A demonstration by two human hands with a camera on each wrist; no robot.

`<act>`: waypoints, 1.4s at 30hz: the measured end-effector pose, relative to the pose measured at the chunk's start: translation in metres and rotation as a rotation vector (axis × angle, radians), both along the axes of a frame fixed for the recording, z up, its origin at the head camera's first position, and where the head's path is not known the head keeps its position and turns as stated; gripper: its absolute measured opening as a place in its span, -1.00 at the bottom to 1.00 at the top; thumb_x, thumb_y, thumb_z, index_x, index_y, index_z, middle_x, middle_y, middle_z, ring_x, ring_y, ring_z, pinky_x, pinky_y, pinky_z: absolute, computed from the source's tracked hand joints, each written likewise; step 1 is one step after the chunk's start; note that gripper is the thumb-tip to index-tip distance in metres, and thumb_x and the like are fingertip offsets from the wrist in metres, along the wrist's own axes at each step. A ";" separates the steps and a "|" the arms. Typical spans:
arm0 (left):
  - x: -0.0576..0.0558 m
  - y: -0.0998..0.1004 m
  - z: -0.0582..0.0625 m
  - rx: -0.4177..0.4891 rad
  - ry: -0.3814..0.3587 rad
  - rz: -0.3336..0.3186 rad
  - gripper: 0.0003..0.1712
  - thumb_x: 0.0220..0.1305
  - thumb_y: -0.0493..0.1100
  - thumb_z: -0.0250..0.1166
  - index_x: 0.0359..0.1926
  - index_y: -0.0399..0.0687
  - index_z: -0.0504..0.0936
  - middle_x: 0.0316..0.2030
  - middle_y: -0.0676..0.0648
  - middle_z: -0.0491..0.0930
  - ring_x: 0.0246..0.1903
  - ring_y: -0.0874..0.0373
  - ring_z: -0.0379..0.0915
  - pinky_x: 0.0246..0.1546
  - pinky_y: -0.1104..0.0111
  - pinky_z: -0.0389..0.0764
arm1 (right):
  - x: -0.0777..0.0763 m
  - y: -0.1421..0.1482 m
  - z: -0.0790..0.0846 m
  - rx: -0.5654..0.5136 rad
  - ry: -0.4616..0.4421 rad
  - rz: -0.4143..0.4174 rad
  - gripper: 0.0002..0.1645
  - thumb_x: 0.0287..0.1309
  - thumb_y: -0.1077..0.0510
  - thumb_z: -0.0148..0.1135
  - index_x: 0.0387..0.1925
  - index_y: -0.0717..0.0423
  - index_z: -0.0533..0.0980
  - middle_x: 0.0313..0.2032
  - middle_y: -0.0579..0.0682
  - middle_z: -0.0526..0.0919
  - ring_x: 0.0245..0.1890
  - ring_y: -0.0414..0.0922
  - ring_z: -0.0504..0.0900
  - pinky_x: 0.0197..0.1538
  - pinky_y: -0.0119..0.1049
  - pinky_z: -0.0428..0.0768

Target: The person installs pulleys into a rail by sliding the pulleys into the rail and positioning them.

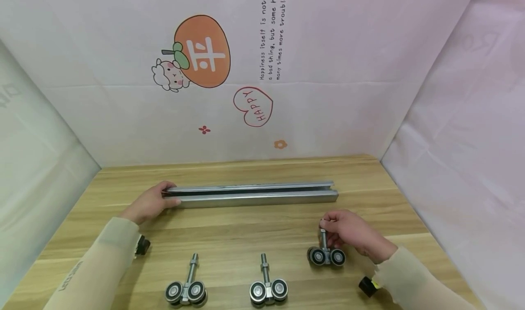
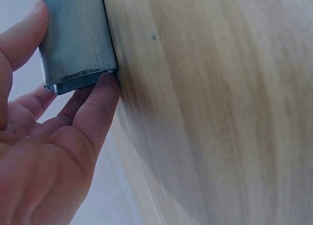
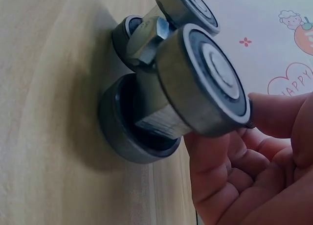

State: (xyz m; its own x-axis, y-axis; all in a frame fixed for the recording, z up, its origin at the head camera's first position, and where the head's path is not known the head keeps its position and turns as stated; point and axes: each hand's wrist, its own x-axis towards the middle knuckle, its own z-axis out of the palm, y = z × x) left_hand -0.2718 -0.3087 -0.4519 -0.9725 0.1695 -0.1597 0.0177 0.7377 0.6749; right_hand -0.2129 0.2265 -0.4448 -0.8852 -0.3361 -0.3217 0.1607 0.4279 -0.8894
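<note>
A metal C-channel rail point(image 1: 254, 200) lies crosswise on the table, its slot showing along the top. My left hand point(image 1: 148, 205) holds the rail's left end, thumb along the near side and fingers around the end; the left wrist view shows the rail end point(image 2: 80, 44) between thumb and fingers. My right hand point(image 1: 353, 231) pinches the upright bolt of a four-wheel roller trolley point(image 1: 326, 256), near the rail's right end. In the right wrist view the trolley's wheels point(image 3: 210, 83) are close to the tabletop, and the bolt is mostly hidden.
Two more roller trolleys, one at the left point(image 1: 186, 292) and one in the middle point(image 1: 268, 291), rest at the table's near side with bolts pointing away from me. A printed white cloth point(image 1: 328, 95) hangs behind the wood-grain table point(image 1: 229, 232), with white cloth on both sides.
</note>
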 end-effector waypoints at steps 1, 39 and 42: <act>0.000 0.000 0.000 -0.001 -0.002 0.000 -0.28 0.38 0.01 0.32 0.36 -0.30 0.29 0.21 -0.38 0.40 0.10 -0.22 0.38 0.07 -0.10 0.38 | 0.000 0.000 0.000 0.003 0.003 -0.005 -0.72 0.49 0.18 0.03 -0.25 0.35 0.51 -0.45 0.11 0.64 -0.46 0.03 0.62 -0.42 -0.17 0.58; -0.002 -0.001 -0.001 -0.011 0.013 0.015 -0.32 0.37 0.00 0.33 0.32 -0.29 0.32 0.22 -0.39 0.39 0.17 -0.32 0.32 0.16 -0.20 0.28 | 0.011 -0.002 0.017 0.301 0.421 -0.023 -0.83 0.46 0.10 0.11 -0.16 0.06 0.58 -0.34 -0.10 0.60 -0.33 -0.09 0.50 -0.27 -0.16 0.45; -0.002 0.000 -0.001 -0.021 0.016 0.015 -0.32 0.36 0.00 0.33 0.32 -0.28 0.33 0.22 -0.39 0.40 0.17 -0.31 0.33 0.15 -0.19 0.30 | 0.013 -0.001 0.017 0.318 0.442 -0.023 -0.85 0.46 0.09 0.12 -0.16 0.04 0.58 -0.29 -0.13 0.62 -0.31 -0.10 0.49 -0.26 -0.17 0.44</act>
